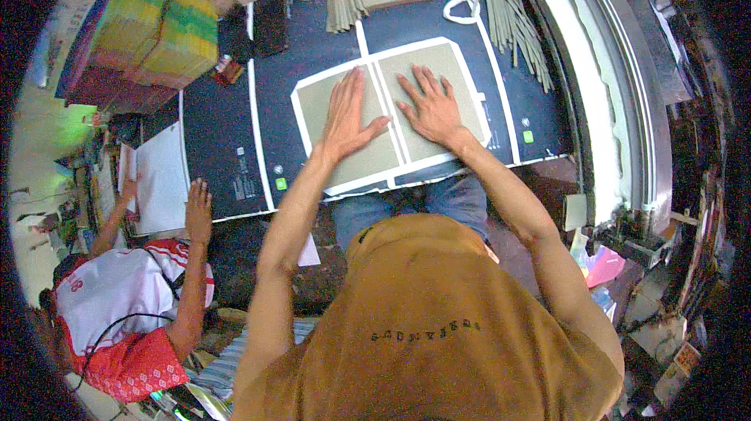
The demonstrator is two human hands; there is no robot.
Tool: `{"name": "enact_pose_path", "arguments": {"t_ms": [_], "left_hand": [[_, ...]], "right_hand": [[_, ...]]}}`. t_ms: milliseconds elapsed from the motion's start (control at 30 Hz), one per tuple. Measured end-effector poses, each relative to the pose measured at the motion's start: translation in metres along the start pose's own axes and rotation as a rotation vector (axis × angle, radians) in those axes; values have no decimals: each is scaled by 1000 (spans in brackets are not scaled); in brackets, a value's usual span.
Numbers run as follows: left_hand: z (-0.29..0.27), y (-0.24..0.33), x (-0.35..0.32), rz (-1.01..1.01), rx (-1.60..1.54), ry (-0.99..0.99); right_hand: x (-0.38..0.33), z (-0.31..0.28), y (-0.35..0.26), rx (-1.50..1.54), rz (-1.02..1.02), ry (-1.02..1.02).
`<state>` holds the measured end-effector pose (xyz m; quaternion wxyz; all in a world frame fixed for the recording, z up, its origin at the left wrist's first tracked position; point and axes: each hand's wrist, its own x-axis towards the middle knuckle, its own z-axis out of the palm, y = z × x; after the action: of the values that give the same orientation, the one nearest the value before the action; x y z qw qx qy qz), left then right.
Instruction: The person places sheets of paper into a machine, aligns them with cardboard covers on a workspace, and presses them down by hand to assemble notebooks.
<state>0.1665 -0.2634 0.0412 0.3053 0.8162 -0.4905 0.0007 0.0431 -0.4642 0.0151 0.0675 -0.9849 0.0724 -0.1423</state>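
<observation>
Fingers (pixel 346 86) splayed flat on two matte grey boards (pixel 368 156)

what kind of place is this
Probably a small bookbinding or cover-making workshop: both hands, left hand and right hand, press grey boards onto a white sheet, with board strips and stacked coloured paper nearby.

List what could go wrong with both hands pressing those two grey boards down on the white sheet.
1. The left hand and right hand each press a separate grey board; uneven pressure might slide one and close or skew the narrow gap between them.
2. The white sheet shows only slim margins around the boards, so a small shift could leave one margin too thin.
3. The sheet's near edge overhangs toward the person's lap and might crease.
</observation>
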Motion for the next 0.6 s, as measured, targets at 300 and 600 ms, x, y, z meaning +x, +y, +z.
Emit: {"name": "enact_pose_path", "arguments": {"t_ms": [300, 600], "left_hand": [[-19, 92, -205, -1027, -1145, 1183], [-5, 69, -244, -943, -2121, 333]], "right_hand": [[125, 17, -66, 146, -171, -165], [121, 13, -120, 303, -350, -300]]}}
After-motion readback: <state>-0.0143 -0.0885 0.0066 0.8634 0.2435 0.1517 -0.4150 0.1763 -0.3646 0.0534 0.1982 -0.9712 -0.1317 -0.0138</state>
